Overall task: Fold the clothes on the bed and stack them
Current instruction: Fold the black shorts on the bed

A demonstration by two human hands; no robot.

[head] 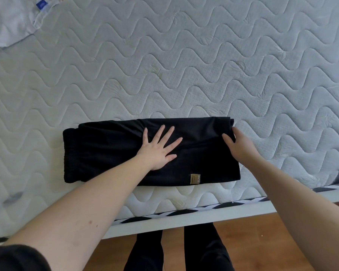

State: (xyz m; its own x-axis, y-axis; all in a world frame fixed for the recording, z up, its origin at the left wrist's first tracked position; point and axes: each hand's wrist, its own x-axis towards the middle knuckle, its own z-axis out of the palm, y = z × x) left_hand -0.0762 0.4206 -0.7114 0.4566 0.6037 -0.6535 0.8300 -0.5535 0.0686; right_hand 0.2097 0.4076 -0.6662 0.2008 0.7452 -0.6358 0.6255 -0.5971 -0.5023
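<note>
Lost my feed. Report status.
Left hand flat on folded black garment. Right hand at its right edge, grip unclear. White garment far left. Nothing blocking.

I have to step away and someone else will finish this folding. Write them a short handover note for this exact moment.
Left hand: flat, fingers spread, pressing the middle of the black garment.
Right hand: at the garment's right end, fingers at its edge; whether it grips the cloth is unclear.
The garment lies as a folded strip near the front edge of the mattress, tan label facing up.
A white garment lies at the far left corner, apparently not yet folded.
Left: probably one more fold of the black piece, fold the white one, then stack.
</note>
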